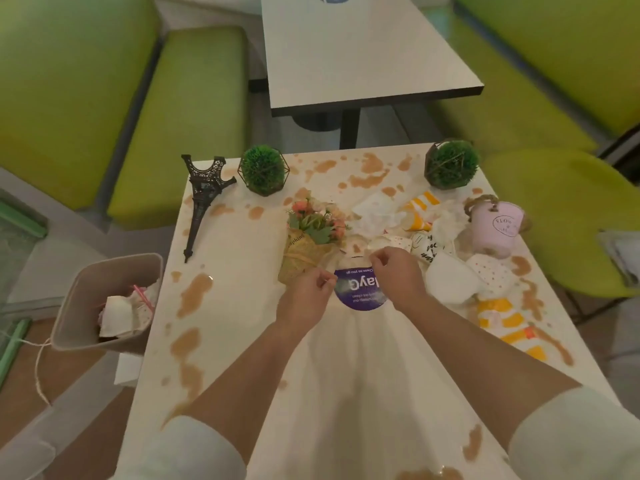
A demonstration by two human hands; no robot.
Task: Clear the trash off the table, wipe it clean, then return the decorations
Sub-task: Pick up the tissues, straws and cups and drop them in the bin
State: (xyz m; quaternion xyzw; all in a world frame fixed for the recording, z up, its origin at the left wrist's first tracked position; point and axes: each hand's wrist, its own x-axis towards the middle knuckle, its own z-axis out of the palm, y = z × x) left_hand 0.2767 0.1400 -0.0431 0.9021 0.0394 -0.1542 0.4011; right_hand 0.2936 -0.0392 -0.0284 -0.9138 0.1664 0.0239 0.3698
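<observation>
At the stained white table (242,306), I work with both hands over a round purple sticker (360,296) printed with upside-down white lettering.

Far to the left of my left hand, off the table's edge, a beige bin (79,306) holds crumpled paper cups and a pink straw. Up and left of that hand a dark tower model (202,206) stands tilted, with a green ball plant (263,169) in a wire frame just beyond it. Brown spills (194,292) blot the tabletop on this side.

My left hand (306,297) has its fingertips pinched together at the sticker's left edge (what exactly they grip is too small to tell). Just above it lies a small bouquet (311,233) in tan wrapping.

My right hand (398,275) is curled at the sticker's upper right edge, thumb and forefinger pinched.

To the right of that hand sits a heap of crushed paper cups (446,282), white, dotted and orange-striped. Beyond them a pink bucket (497,225) with rope handle lies tipped, and a second ball plant (450,164) stands at the far corner.
</observation>
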